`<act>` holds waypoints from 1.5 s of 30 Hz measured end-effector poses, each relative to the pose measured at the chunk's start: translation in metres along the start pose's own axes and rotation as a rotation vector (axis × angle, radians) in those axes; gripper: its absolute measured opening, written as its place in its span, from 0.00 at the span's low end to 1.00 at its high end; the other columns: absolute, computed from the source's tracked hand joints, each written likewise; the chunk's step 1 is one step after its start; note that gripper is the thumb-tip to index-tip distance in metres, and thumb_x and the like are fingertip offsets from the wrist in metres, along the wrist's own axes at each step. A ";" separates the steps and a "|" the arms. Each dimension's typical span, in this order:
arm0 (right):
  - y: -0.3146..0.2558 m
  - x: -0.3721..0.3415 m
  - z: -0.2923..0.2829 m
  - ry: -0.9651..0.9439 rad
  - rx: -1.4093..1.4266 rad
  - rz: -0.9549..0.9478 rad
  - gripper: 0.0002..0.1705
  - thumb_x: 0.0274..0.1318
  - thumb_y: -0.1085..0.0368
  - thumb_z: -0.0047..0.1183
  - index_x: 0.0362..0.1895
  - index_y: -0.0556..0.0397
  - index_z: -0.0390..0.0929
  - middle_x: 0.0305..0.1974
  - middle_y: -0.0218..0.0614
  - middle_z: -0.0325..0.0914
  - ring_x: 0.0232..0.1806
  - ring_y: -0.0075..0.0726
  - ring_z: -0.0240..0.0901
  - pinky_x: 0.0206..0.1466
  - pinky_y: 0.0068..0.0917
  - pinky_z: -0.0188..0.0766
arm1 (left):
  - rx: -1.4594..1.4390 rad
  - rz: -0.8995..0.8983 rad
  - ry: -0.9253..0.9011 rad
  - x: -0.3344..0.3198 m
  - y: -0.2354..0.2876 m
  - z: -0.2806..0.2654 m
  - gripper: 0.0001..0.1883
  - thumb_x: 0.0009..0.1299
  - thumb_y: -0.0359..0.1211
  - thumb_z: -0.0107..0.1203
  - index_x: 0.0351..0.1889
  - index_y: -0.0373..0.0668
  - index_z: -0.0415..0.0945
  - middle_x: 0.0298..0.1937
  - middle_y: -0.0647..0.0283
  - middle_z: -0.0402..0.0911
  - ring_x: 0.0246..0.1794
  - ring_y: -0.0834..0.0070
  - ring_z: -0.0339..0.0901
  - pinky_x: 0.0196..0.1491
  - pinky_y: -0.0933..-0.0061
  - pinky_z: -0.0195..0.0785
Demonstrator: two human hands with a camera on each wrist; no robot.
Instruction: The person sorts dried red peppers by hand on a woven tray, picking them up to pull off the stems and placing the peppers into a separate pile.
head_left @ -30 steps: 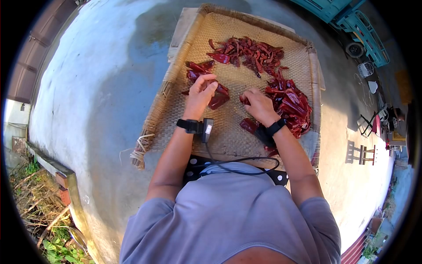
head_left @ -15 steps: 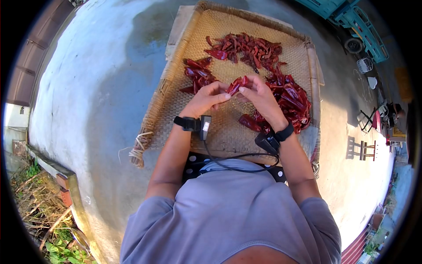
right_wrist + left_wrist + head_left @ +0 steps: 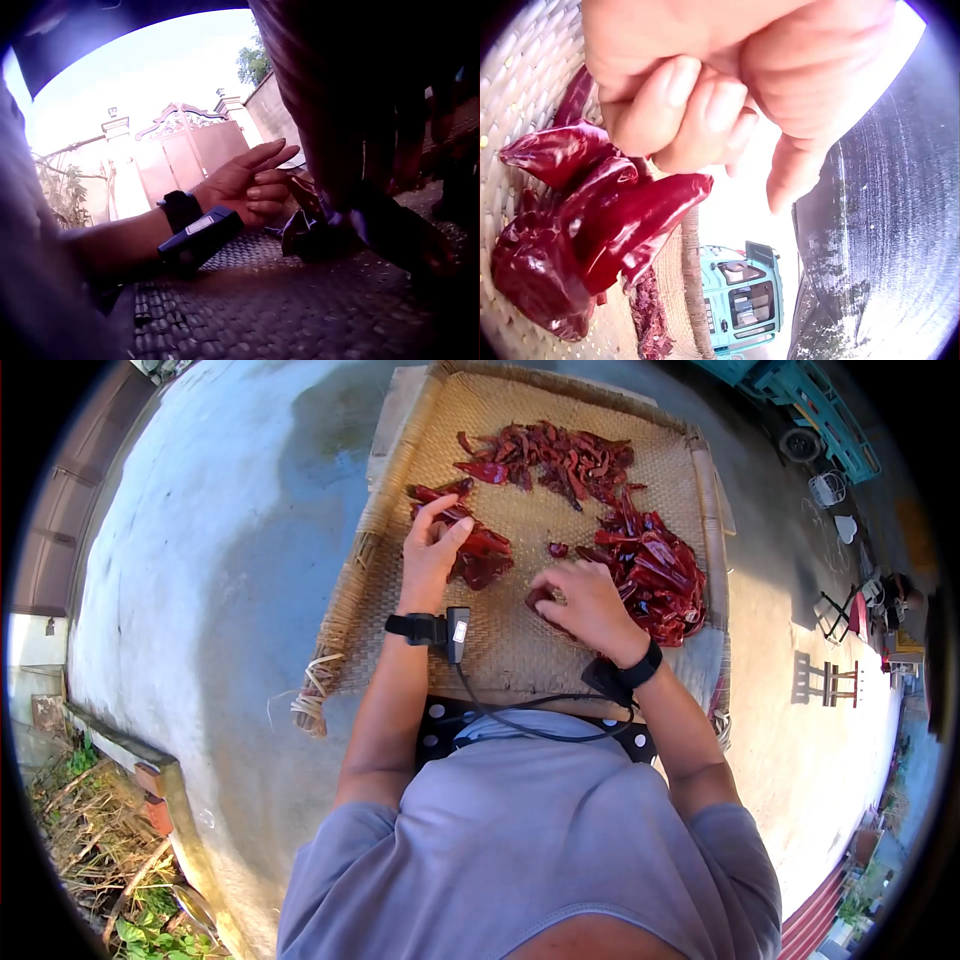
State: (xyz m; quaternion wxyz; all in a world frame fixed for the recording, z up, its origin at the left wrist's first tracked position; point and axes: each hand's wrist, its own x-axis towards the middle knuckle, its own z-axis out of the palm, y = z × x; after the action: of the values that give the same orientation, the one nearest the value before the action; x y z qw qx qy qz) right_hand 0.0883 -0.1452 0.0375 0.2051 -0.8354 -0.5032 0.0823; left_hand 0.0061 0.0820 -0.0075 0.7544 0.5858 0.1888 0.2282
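My left hand (image 3: 428, 560) is over the left pile of glossy dried red chilies (image 3: 485, 560), its fingers loosely curled and holding nothing. In the left wrist view, those large chilies (image 3: 637, 225) lie just below the curled fingers, while the thumb points away. Across the mat, my right hand (image 3: 597, 612) grips a dark red dried chili (image 3: 539, 603) at its fingertips, low over the weave. Beside that hand is the larger right pile of chilies (image 3: 660, 575). The right wrist view shows the right hand (image 3: 352, 127) in deep shadow.
A woven tray with a rolled rim (image 3: 392, 500) bears everything. Smaller shrivelled chilies (image 3: 560, 455) are heaped at its far side, and a small chili piece (image 3: 558, 549) lies mid-tray. A black cable (image 3: 500, 722) hangs from the left wrist camera. A teal vehicle (image 3: 820, 420) stands beyond.
Both hands were on one chili over the tray's middle half a second ago. Since then the left hand has moved to the left pile, and the right has gone back and taken another chili.
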 end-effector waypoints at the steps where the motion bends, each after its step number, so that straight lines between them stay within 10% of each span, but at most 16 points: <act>1: -0.007 0.005 -0.004 0.053 0.180 0.103 0.14 0.51 0.61 0.64 0.43 0.47 0.81 0.37 0.34 0.80 0.42 0.38 0.76 0.55 0.39 0.67 | -0.033 -0.048 -0.050 0.000 0.002 -0.004 0.21 0.71 0.34 0.65 0.61 0.44 0.76 0.26 0.79 0.63 0.19 0.90 0.55 0.23 0.85 0.47; 4: -0.012 0.020 -0.005 0.220 0.598 0.280 0.14 0.54 0.66 0.66 0.42 0.55 0.77 0.36 0.33 0.79 0.32 0.28 0.78 0.36 0.26 0.73 | -0.169 -0.146 -0.340 -0.001 0.000 -0.004 0.21 0.72 0.35 0.64 0.62 0.42 0.75 0.30 0.77 0.73 0.20 0.90 0.58 0.22 0.86 0.48; 9: -0.006 0.037 0.015 0.228 1.082 0.241 0.16 0.60 0.65 0.64 0.48 0.57 0.74 0.42 0.31 0.78 0.39 0.22 0.76 0.42 0.23 0.74 | -0.003 -0.307 -0.565 -0.006 0.004 0.001 0.24 0.71 0.40 0.65 0.62 0.41 0.75 0.35 0.74 0.79 0.24 0.90 0.65 0.24 0.87 0.55; 18: 0.017 0.027 -0.008 0.175 1.144 0.409 0.14 0.69 0.64 0.54 0.54 0.56 0.76 0.45 0.32 0.81 0.44 0.25 0.79 0.48 0.24 0.76 | -0.072 -0.238 -0.408 -0.004 0.007 -0.005 0.19 0.71 0.35 0.61 0.59 0.44 0.77 0.35 0.76 0.78 0.26 0.90 0.64 0.27 0.86 0.55; 26: 0.059 0.029 -0.039 0.580 1.756 0.626 0.09 0.70 0.65 0.52 0.50 0.50 0.78 0.41 0.29 0.81 0.38 0.26 0.77 0.48 0.32 0.77 | -0.139 -0.112 -0.479 0.001 -0.004 -0.001 0.20 0.72 0.35 0.57 0.61 0.41 0.76 0.49 0.60 0.85 0.18 0.89 0.59 0.23 0.86 0.51; 32: 0.016 0.098 -0.070 0.493 2.125 0.131 0.07 0.69 0.64 0.52 0.42 0.53 0.77 0.37 0.32 0.81 0.32 0.29 0.77 0.41 0.31 0.78 | -0.226 -0.125 -0.579 0.006 -0.016 -0.005 0.19 0.74 0.36 0.53 0.59 0.38 0.76 0.46 0.59 0.86 0.16 0.89 0.58 0.21 0.86 0.51; 45: 0.001 -0.001 0.057 0.262 1.046 0.327 0.10 0.68 0.66 0.52 0.51 0.51 0.78 0.38 0.29 0.80 0.38 0.21 0.76 0.44 0.22 0.73 | -0.228 -0.160 -0.572 0.002 -0.018 0.001 0.19 0.75 0.39 0.51 0.56 0.36 0.76 0.44 0.56 0.86 0.17 0.87 0.61 0.20 0.86 0.51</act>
State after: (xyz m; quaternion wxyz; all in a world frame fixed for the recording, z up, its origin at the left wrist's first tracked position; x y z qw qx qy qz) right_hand 0.0690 -0.1322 -0.0150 0.6374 -0.6929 -0.2295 0.2469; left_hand 0.0103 0.0784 -0.0249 0.8533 0.5211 -0.0123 0.0137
